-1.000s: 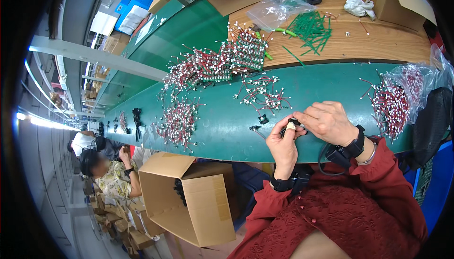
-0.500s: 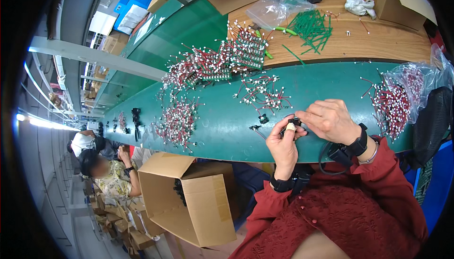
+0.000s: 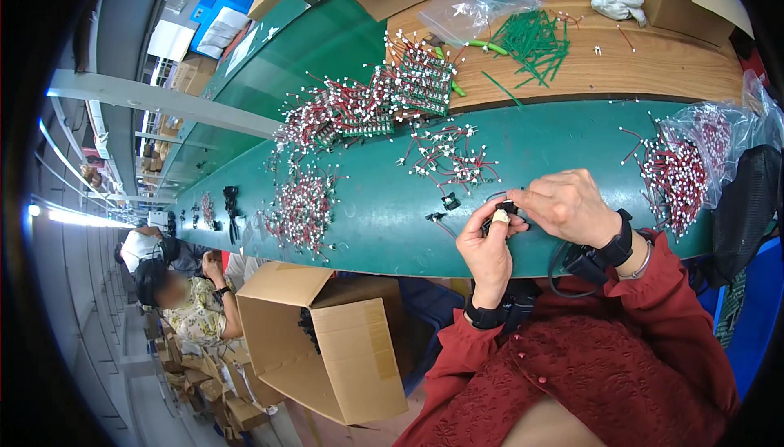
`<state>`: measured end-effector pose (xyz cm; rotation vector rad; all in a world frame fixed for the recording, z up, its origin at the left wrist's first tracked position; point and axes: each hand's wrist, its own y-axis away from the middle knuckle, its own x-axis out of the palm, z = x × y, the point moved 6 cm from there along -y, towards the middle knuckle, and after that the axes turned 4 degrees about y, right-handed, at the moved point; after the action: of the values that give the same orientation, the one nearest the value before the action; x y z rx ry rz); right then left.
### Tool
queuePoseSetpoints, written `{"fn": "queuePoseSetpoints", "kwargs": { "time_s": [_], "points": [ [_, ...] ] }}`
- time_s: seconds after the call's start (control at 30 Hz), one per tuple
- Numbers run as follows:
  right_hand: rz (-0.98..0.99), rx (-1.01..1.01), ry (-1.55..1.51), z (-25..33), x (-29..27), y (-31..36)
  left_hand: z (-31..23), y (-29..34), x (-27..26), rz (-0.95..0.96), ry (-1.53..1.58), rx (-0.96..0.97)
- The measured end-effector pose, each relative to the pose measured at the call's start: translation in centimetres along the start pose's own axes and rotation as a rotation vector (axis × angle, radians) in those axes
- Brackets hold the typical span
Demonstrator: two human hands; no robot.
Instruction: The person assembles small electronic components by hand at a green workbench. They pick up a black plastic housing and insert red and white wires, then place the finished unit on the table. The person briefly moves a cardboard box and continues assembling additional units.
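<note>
My left hand (image 3: pixel 487 253) holds a small black part (image 3: pixel 508 207) above the near edge of the green work surface (image 3: pixel 384 226). A pale wrap covers its thumb tip. My right hand (image 3: pixel 569 209) is closed, its thumb and fingertips pinched at the same part from the right. What lies between those right fingertips is too small to make out. Two small black pieces, one with a dark wire (image 3: pixel 441 219) and a squarish connector (image 3: pixel 450 201), lie just left of my left hand. Beyond them spreads a loose group of short red wires with white plugs (image 3: pixel 453 157).
Red-and-white wire heaps (image 3: pixel 300 210) and wired green circuit boards (image 3: pixel 420 84) lie left. Another wire pile (image 3: pixel 674 177) spills from a clear bag at right. Green strips (image 3: pixel 535 43) rest on the wooden table. An open cardboard box (image 3: pixel 359 357) stands below; a person (image 3: pixel 192 304) sits far left.
The whole view has shifted slightly. Both my hands keep nearly the same grip on the black part, with only small finger movement.
</note>
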<state>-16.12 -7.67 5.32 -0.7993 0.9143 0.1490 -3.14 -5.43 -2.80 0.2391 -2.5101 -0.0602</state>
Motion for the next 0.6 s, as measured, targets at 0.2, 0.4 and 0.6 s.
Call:
{"fn": "queuePoseSetpoints", "kwargs": {
  "time_s": [0.2, 0.4, 0.6],
  "points": [
    [-0.045, -0.028, -0.003, 0.18, -0.31, -0.20, 0.14, -0.15, -0.23, 0.019, 0.021, 0.006],
    [-0.023, -0.041, 0.041, 0.34, -0.23, -0.14, 0.22, 0.03, 0.01, 0.021, -0.034, 0.054],
    [-0.001, -0.011, 0.036, 0.27, -0.17, -0.11, -0.02, 0.10, 0.25, 0.006, -0.057, 0.067]
  ]
}}
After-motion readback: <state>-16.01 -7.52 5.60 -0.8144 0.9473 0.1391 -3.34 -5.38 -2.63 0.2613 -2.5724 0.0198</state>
